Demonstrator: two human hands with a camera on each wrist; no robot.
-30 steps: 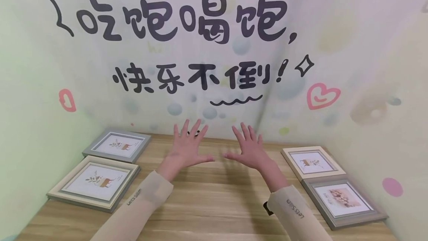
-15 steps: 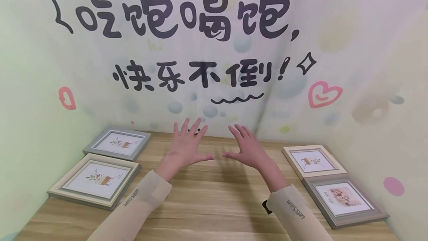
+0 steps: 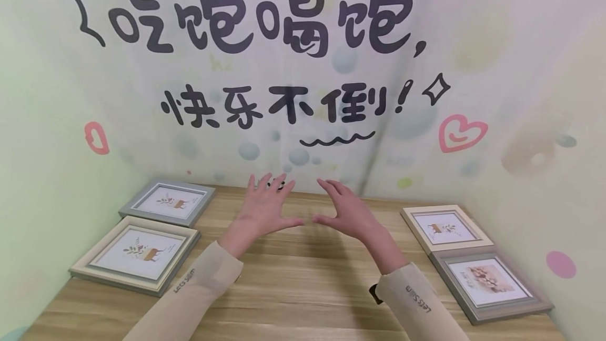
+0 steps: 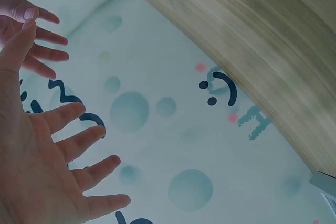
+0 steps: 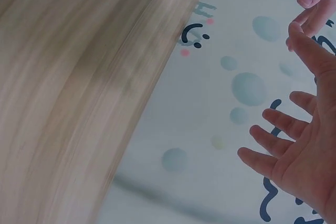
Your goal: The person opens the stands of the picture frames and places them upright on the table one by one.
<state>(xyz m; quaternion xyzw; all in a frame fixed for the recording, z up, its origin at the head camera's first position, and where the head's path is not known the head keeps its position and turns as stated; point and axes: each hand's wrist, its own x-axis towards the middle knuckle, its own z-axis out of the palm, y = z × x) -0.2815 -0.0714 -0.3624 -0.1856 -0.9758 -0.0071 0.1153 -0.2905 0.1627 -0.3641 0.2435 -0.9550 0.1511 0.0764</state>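
Note:
Both hands are held out over the far part of a wooden table (image 3: 293, 299), side by side with thumbs pointing at each other. My left hand (image 3: 261, 212) has its fingers spread and holds nothing; in the left wrist view its bare palm (image 4: 37, 166) shows. Across a small gap, my right hand (image 3: 354, 216) is also free of any object, its fingers extended and closer together in the head view. The right wrist view shows that palm (image 5: 310, 166) with fingers apart. Nearest the left arm lies a cream picture frame (image 3: 189, 243); nearest the right, another cream frame (image 3: 416, 230).
Behind the cream frame at left lies a grey frame (image 3: 199, 214). At right, a grey-brown frame (image 3: 466, 299) adjoins the cream one, nearer the front. A printed wall sheet (image 3: 284, 136) with black lettering rises behind the table, and walls stand at both sides.
The right hand's fingers have drawn together and tilted leftward, toward the left hand. The left fingertips have dipped slightly. The picture frames lie where they were.

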